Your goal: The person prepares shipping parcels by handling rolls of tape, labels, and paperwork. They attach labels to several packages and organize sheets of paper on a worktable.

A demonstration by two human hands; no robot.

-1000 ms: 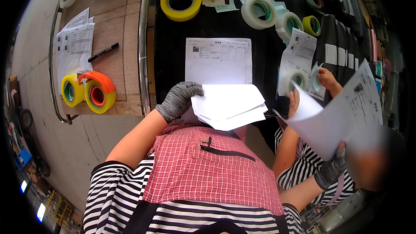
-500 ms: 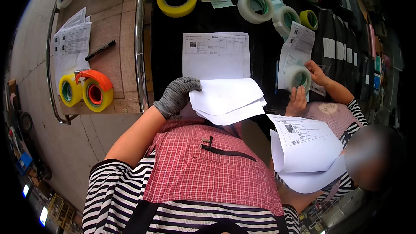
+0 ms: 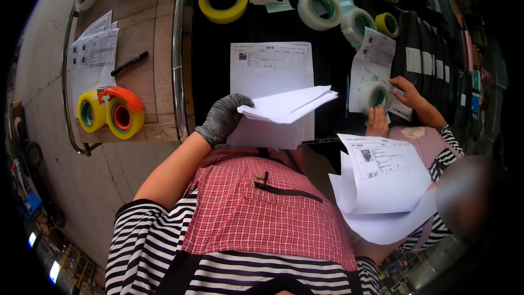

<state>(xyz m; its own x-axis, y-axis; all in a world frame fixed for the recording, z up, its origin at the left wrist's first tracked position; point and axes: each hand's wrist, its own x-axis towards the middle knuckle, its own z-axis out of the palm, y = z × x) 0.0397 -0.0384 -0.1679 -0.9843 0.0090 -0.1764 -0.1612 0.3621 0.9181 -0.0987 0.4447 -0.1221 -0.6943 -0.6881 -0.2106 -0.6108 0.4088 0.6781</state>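
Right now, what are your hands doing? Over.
Left hand gloved, gripping folded paper stack. Right hand hidden behind printed sheets. Co-worker's hands on tape roll nearby.
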